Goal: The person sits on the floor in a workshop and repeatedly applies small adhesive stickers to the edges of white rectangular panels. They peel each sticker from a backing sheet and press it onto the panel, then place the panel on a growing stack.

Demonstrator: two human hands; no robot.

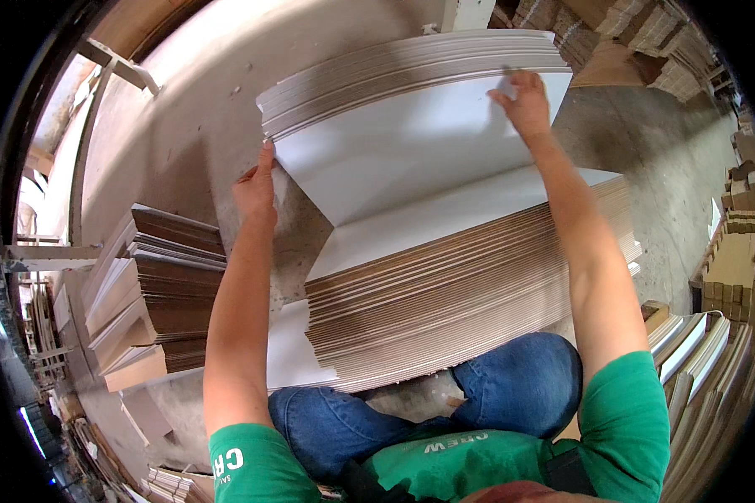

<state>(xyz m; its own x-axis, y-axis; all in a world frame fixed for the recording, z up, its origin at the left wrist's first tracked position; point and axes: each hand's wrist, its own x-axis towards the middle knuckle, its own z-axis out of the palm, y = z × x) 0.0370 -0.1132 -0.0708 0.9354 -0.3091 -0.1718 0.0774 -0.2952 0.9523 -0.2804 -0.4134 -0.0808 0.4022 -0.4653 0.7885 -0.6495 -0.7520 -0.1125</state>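
In front of my knees lies a stack of cardboard sheets [445, 293], brown at the edges and white on the faces. Beyond it leans a second stack of cardboard [411, 84], its pale edges at the top. The white cardboard sheet [419, 142] facing me slopes down to the near stack, with a fold-like line between them. My left hand [257, 189] is closed at the far stack's left corner, some fingers hidden. Near the upper right edge of the white sheet, my right hand [524, 107] has its thumb spread from the fingers.
To the left, a pile of folded brown and white cardboard [164, 289] stands on the concrete floor [176, 142]. Pale metal posts [54, 256] border that side. More cardboard bundles [700, 360] line the right, and brown stacks [621, 42] stand at the back right.
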